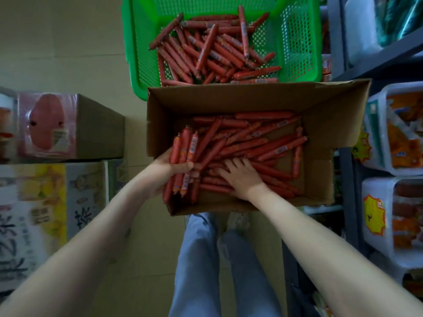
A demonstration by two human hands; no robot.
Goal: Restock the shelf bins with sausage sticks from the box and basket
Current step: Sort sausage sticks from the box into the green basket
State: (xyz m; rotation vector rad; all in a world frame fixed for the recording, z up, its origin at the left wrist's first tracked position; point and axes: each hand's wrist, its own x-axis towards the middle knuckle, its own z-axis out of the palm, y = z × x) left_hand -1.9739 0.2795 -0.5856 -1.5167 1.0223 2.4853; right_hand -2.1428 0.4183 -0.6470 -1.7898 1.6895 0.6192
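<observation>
Early going, I judge: box (pixel 251 97) and green basket (pixel 297 42) both hold many sausage sticks (pixel 263 143). Left hand (pixel 170 171) fingers clamp a bundle (pixel 185 154); right hand (pixel 240 177) rests, fingers apart, on the pile (shelf bins (pixel 375 186) stand rightward).

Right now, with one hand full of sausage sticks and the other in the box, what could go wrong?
The left hand holds a thick bundle of sausage sticks that juts out both ends of its grip; adding more may let some slide out. The right hand lies flat on the loose pile in the box, so crossed sticks may snag when lifted.
</observation>
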